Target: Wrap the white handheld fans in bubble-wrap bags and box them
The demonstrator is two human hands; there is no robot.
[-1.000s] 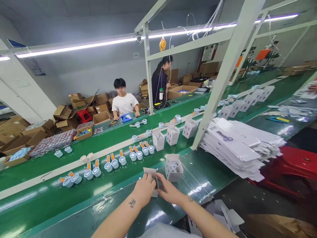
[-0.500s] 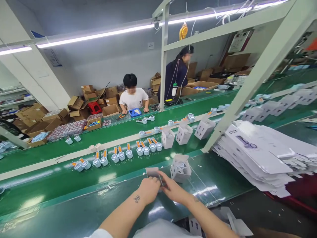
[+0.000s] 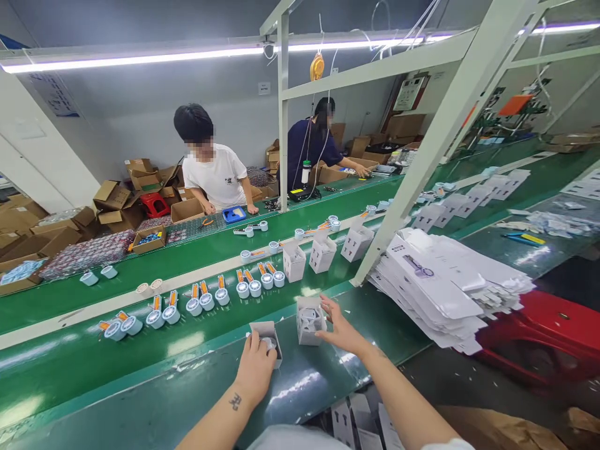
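Two small white cardboard boxes stand with their tops open on the green bench in front of me. My left hand (image 3: 255, 369) is closed at the near side of the left box (image 3: 276, 351), its fingers at the opening. A pale item (image 3: 269, 342) shows inside, partly hidden by the fingers. At the right side of the other box (image 3: 307, 338), my right hand (image 3: 342, 328) grips with thumb low and fingers near the raised flap. Pale blue-white parts (image 3: 308, 317) fill that box's opening.
Blue-and-orange handheld devices (image 3: 206, 300) line the green conveyor (image 3: 159, 356), with more white boxes (image 3: 294, 262) beyond. Flat printed cartons (image 3: 435, 281) are stacked right of a slanting metal post (image 3: 412, 169). A red stool (image 3: 557, 331) stands below. Two co-workers (image 3: 215, 172) work across the belt.
My right hand has left the left box and moved right to the filled one. My left hand stays at the left box. The camera view has turned rightward.
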